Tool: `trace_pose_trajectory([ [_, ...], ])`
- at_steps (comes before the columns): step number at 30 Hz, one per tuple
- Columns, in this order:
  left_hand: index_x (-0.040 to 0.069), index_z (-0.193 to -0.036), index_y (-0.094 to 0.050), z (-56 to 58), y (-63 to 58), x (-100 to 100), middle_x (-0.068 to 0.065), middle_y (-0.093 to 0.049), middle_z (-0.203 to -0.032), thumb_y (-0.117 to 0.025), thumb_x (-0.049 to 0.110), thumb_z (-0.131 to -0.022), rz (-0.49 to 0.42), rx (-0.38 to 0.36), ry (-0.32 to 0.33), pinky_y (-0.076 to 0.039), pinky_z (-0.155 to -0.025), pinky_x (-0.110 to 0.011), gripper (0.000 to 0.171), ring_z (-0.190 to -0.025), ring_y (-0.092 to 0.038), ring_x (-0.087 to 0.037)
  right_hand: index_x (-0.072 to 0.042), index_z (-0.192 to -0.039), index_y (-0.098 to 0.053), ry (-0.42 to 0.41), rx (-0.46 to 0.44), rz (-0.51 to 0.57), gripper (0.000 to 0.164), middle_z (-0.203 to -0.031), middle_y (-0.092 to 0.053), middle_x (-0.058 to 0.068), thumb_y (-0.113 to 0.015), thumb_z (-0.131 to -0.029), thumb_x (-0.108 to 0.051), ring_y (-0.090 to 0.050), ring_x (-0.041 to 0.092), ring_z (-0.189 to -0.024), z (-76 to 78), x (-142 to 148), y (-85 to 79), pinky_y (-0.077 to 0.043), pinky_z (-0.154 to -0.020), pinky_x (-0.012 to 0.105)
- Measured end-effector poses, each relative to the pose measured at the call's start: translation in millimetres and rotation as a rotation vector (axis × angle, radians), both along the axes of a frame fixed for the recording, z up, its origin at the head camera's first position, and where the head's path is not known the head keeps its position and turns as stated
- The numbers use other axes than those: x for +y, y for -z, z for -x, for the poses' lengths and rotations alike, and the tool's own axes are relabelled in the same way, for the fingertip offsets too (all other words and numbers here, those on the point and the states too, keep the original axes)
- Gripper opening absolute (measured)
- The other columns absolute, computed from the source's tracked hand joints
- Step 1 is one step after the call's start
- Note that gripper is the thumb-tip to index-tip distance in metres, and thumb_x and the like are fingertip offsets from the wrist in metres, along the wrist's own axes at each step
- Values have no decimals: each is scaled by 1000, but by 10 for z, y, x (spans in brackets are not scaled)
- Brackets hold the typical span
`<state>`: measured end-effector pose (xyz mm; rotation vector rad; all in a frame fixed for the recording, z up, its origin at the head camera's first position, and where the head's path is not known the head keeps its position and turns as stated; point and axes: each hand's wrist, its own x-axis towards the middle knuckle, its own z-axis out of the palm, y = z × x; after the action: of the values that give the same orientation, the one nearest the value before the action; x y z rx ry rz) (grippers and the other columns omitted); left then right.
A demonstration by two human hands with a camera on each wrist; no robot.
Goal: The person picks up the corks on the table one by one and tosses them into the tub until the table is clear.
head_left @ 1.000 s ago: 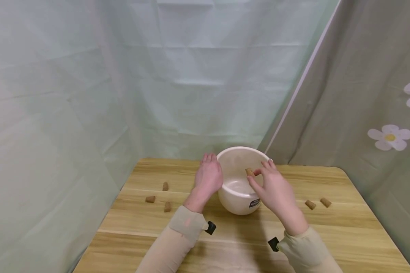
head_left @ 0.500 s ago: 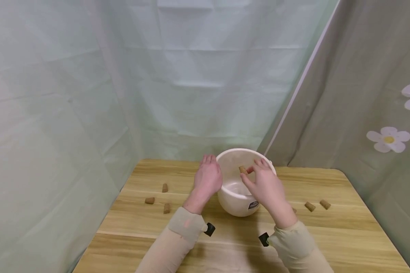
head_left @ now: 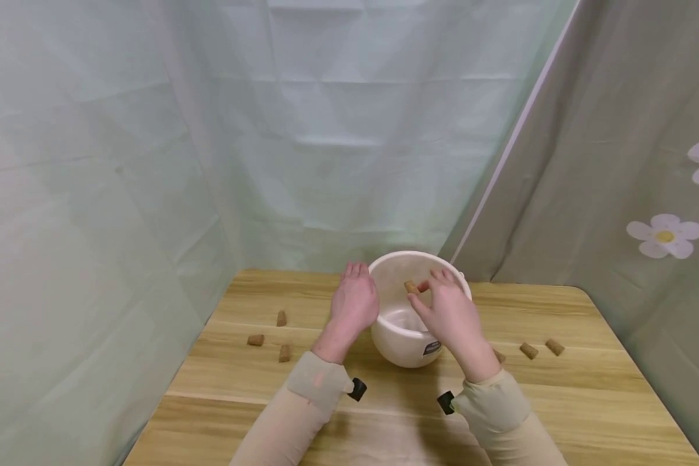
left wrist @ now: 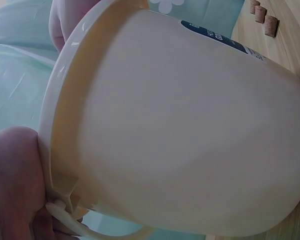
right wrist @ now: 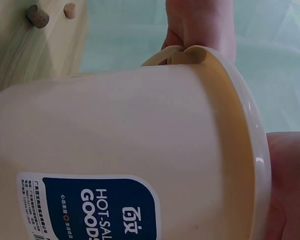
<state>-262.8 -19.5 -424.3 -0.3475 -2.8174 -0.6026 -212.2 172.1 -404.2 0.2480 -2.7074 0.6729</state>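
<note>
One cork [head_left: 411,287], pinched in your right hand [head_left: 453,315], has moved farther over the bucket [head_left: 403,347] and seems lined up; your left hand [head_left: 354,301] grips the rim [head_left: 409,253].

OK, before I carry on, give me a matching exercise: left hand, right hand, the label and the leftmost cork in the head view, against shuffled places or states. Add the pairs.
Things
1. left hand
2. right hand
3. label
4. leftmost cork

Places and states
A. pinching a held cork at the mouth of the bucket
B. lying on the wood-grain tabletop
C. at the rim, beside the joint of the handle
D. dark blue with white lettering

Pairs: 1-C, 2-A, 3-D, 4-B
</note>
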Motion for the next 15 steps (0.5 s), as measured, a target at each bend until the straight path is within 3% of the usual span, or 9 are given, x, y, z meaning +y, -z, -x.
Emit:
trace_pose_trajectory([
  [7, -16, -150, -48, 7, 13, -6, -30, -53, -153, -40, 14, -115, 15, 14, 10, -32, -127, -50, 47, -150, -43, -45, -4, -101, -76, 2, 8, -6, 29, -128, -67, 19, -76, -99, -33, -59, 38, -127, 27, -23, 34, -59, -91, 57],
  [15, -16, -151, -47, -1, 11, -8, -30, -52, -154, -41, 15, -114, 17, 8, 11, -32, -127, -51, 48, -150, -43, -45, -6, -99, -75, 17, 15, -22, 28, -121, -67, 16, -80, -98, -33, -64, 37, -116, 44, -53, 49, -60, -84, 55],
])
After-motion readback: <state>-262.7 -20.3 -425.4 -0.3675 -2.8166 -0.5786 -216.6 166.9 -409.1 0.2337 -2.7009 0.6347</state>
